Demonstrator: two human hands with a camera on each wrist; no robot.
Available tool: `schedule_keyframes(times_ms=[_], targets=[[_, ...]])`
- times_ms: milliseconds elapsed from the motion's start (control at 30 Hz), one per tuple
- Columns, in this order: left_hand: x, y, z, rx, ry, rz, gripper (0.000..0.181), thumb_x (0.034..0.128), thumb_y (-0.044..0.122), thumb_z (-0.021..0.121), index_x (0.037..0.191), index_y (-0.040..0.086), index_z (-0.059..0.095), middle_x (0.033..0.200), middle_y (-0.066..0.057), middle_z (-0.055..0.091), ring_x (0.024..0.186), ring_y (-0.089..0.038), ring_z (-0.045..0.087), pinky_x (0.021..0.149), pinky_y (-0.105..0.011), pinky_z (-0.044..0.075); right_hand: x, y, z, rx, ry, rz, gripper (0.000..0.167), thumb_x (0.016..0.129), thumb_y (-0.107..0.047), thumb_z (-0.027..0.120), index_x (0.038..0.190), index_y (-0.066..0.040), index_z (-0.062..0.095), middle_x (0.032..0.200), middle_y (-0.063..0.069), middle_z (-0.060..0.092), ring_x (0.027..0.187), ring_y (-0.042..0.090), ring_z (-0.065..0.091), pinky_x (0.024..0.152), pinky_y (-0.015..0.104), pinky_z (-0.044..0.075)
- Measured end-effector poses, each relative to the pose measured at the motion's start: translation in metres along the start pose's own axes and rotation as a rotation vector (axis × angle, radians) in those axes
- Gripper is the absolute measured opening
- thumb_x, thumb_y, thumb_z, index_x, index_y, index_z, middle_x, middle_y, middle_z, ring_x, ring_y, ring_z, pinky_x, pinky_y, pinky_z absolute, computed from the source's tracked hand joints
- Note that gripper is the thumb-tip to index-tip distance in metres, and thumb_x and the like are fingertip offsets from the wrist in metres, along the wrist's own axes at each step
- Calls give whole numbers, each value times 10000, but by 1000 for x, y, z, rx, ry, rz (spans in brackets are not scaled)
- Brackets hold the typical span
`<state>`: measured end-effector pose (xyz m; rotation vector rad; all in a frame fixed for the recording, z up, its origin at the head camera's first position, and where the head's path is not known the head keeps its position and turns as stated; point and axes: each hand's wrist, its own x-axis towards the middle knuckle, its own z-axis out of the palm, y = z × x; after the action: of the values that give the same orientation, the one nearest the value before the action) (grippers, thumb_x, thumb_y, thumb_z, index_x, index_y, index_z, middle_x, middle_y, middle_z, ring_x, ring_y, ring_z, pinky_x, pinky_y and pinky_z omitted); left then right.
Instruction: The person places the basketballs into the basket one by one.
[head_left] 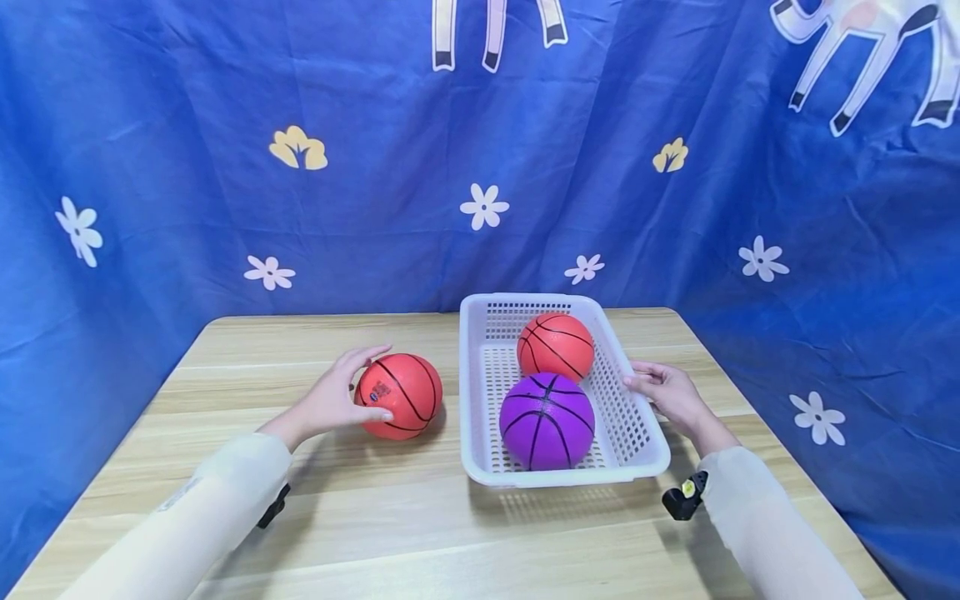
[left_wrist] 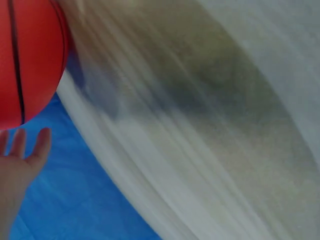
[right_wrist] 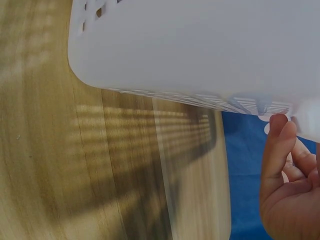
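On the left of the table, my left hand (head_left: 335,400) is spread round a red basketball (head_left: 405,396), thumb along its near side and fingers past its far side. Some fingertips (left_wrist: 44,135) stand slightly apart from the ball in the left wrist view; whether others touch it is hard to tell. My right hand (head_left: 671,398) pinches the right rim of a white plastic basket (head_left: 472,400). Inside, a purple basketball (head_left: 546,425) lies in front of an orange-red basketball (head_left: 557,343). From the right wrist, thumb and fingers meet at the basket's edge (right_wrist: 260,112).
The wooden table (head_left: 420,533) has a pale grain top and rounded far corners. A blue curtain (head_left: 375,225) with flowers and animal figures hangs behind and at both sides. Black wrist devices (head_left: 684,498) sit under both sleeves.
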<state>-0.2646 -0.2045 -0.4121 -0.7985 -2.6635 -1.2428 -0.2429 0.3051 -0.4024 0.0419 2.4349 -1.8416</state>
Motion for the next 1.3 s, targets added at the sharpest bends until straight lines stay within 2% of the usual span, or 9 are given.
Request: schedule_keyframes(times_ms=[200,433,567,800,1000,1167,1300], targets=[[-2,-4,5,25,-31,-10,984,613,325,906,1432,133,395,1357,-181,395,1196,-389,432,891,-595,438,0,1,0,6,1,-1,538,933,-127,623,1377,90,411,1186,231,604,936,233,661,754,320,551],[0,-5,7,28,-18,-25,930,626,315,900,1409,152,425,1329,-162,439,1179,-372,458,875,-573,460,-1,0,0,-1,1,4,538,934,-137,623,1377,85,414,1212,250,582,945,239,658,759,321,550],[3,-3,6,24,-15,-19,896,630,296,898,1389,146,447,1318,-156,460,1172,-357,465,876,-559,464,-1,-1,0,-3,2,4,542,934,-140,623,1378,87,412,1199,228,596,948,244,657,759,320,550],[8,2,-1,22,-7,-31,863,642,291,890,1374,147,456,1305,-153,487,1144,-350,497,862,-540,477,0,-2,1,-9,2,14,536,934,-144,624,1378,77,419,1227,274,564,959,254,653,766,325,549],[20,15,-19,-18,37,-23,865,662,259,884,1395,147,439,1309,-126,497,1153,-319,480,876,-520,464,1,-2,2,0,-5,5,526,932,-134,626,1367,86,428,1199,256,589,928,220,662,753,317,551],[36,34,-37,-42,75,12,857,677,202,874,1405,140,427,1317,-124,491,1156,-301,462,887,-518,444,0,-1,0,0,-10,-1,539,933,-140,625,1375,87,416,1189,237,600,935,226,661,755,316,550],[50,51,-45,-51,101,23,841,680,190,871,1401,173,439,1306,-105,509,1151,-272,473,878,-508,449,0,0,-1,3,-11,-5,538,936,-134,620,1378,90,411,1188,231,604,948,239,659,757,316,550]])
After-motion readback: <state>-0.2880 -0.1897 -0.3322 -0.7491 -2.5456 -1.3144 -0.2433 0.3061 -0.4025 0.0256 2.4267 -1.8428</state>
